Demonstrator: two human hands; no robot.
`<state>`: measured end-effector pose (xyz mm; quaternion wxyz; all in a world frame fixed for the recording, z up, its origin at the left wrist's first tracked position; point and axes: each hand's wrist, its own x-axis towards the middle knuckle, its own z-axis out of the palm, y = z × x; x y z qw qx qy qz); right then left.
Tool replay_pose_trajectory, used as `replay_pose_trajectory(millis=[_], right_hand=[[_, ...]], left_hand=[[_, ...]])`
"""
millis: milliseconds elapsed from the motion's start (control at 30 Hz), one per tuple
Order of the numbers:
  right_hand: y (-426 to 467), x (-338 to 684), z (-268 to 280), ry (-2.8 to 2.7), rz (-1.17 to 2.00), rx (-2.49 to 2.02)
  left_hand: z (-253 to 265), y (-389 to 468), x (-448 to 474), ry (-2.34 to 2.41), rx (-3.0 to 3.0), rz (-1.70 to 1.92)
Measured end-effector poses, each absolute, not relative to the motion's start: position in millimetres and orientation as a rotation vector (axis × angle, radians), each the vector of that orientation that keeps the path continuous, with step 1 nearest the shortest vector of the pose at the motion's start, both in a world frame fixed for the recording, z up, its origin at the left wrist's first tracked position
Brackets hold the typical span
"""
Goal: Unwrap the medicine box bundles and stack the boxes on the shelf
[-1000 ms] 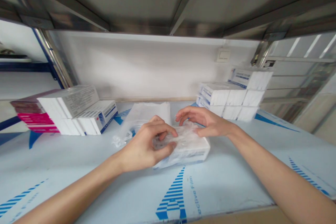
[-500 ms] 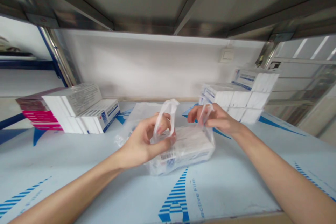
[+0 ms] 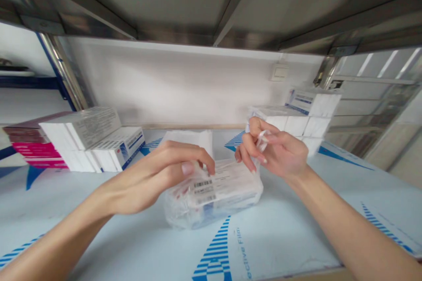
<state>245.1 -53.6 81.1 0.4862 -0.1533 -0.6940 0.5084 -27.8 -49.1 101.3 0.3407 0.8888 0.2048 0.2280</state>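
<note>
A clear plastic bag (image 3: 178,210) lies on the film-covered surface with white medicine boxes (image 3: 227,180) inside, barcodes showing through. My left hand (image 3: 151,175) reaches over the bag's left end. Its fingers curl down onto the thin plastic, with the thumb close beneath them, and the exact hold is partly hidden. At the bag's right end, my right hand (image 3: 273,147) pinches a twisted white handle of the bag between thumb and fingers, just above the boxes. Behind my left hand lies a white, flat plastic piece (image 3: 201,138), partly covered by it.
White boxes (image 3: 82,129) and magenta boxes (image 3: 39,149) are stacked at left. More white boxes (image 3: 296,123) stand stacked at back right. A metal shelf (image 3: 178,4) hangs low overhead. The wall (image 3: 184,88) closes off the back, with a switch (image 3: 279,73) on it.
My left hand has shifted left and flattened over the bag; the handle loop that stood around its fingers no longer shows. My right hand has turned and bunched its handle. The bag sits slightly further left.
</note>
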Motion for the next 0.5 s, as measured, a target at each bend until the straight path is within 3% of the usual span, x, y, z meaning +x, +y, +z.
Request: replay_pose_trajectory(millis=[67, 233, 300, 500], right_hand=[[-58.6, 244.2, 81.8, -1.823, 1.051, -0.464], [-81.1, 238.4, 86.3, -2.443, 0.113, -0.825], [-89.0, 233.0, 88.0, -2.542, 0.112, -0.835], [-96.1, 222.8, 93.9, -2.611, 0.571, -0.722]], left_hand=[[102.0, -50.9, -24.6, 0.612, 2.452, 0.582], [99.2, -51.7, -21.1, 0.602, 2.649, 0.343], [97.5, -51.1, -24.3, 0.655, 2.647, 0.290], [91.7, -50.8, -33.8, 0.832, 2.647, 0.271]])
